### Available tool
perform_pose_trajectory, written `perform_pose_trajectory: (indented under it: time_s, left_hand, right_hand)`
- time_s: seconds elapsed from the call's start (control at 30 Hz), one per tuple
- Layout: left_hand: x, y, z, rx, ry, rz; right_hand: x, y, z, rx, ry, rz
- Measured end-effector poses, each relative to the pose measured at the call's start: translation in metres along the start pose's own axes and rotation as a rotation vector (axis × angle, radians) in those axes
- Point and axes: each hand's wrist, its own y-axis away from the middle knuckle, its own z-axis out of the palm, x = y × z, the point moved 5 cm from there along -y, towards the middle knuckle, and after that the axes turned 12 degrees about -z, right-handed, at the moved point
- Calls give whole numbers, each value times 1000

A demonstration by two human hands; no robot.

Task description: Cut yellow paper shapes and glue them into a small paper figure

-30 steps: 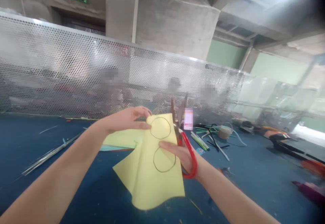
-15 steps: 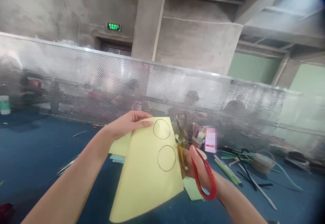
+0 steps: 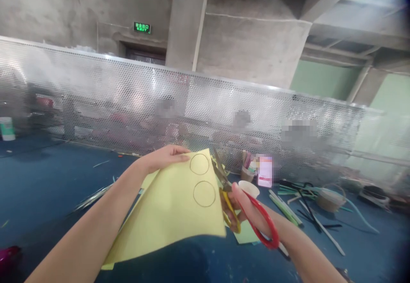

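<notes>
My left hand (image 3: 168,158) pinches the top edge of a yellow sheet of paper (image 3: 166,214), thumb in front and fingers behind. Two circles drawn in dark line stand one above the other near the sheet's right edge. My right hand (image 3: 238,208) is closed round a pair of scissors (image 3: 270,231) with one red and one yellow handle loop. The blades point up and to the left, parted, close to the sheet's right edge; whether they touch the paper I cannot make out. More yellow paper shows behind the sheet.
Behind the scissors stand a white bowl (image 3: 249,189), a cup of sticks (image 3: 247,172) and a lit phone (image 3: 265,171). Pipe cleaners (image 3: 315,219) and a small basket (image 3: 331,199) lie to the right. A perforated metal screen (image 3: 205,107) borders the blue table (image 3: 41,189).
The scissors have swung left and lower, nearer the paper's right edge. The sheet has tilted, its lower part swinging left and up. My left hand keeps its hold.
</notes>
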Motion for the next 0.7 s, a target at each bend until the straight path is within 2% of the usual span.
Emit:
perform_pose_trajectory:
  time_s: [0.1, 0.3, 0.4, 0.57, 0.7]
  left_hand:
    - [-1, -2, -2, 40, 22, 12]
    - [4, 4, -1, 21, 64, 5]
    - [4, 5, -1, 23, 41, 2]
    - [3, 4, -4, 41, -16, -15]
    - [3, 4, -4, 34, -19, -18]
  right_hand:
    - [0, 2, -1, -92, 114, 122]
    - [-6, -2, 0, -113, 250, 52]
    - [-4, -3, -2, -80, 325, -12]
    - [0, 0, -7, -44, 363, 7]
    - [-5, -1, -4, -95, 415, -2]
